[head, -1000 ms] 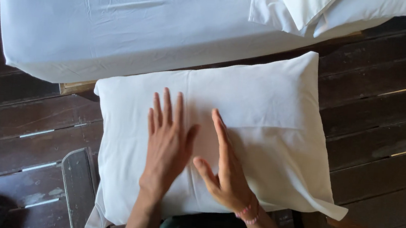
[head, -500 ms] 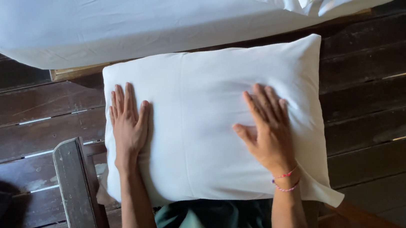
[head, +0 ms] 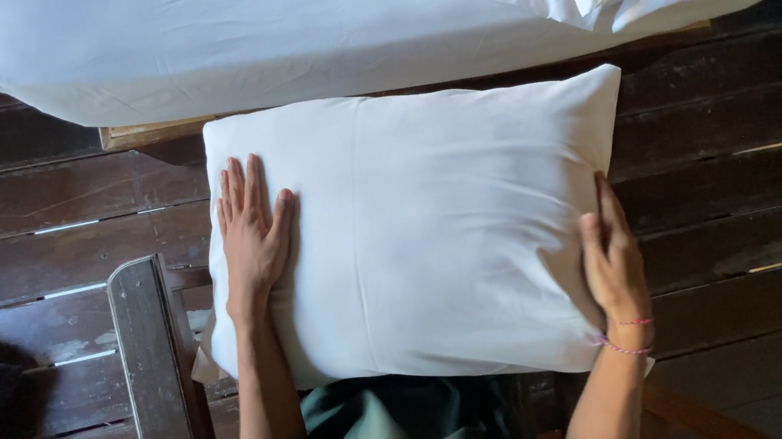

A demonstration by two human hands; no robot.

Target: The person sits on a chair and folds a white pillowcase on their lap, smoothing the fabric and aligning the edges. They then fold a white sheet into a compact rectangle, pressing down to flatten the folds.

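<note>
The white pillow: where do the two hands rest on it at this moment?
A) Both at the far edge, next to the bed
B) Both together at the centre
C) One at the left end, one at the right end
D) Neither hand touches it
C: the left hand lies flat on the left end of the white pillow, and the right hand presses its right edge.

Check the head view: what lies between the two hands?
Only the white pillow: its smooth case spans the whole stretch from the left hand, flat near one end, to the right hand at the other edge. Nothing else rests there.
</note>
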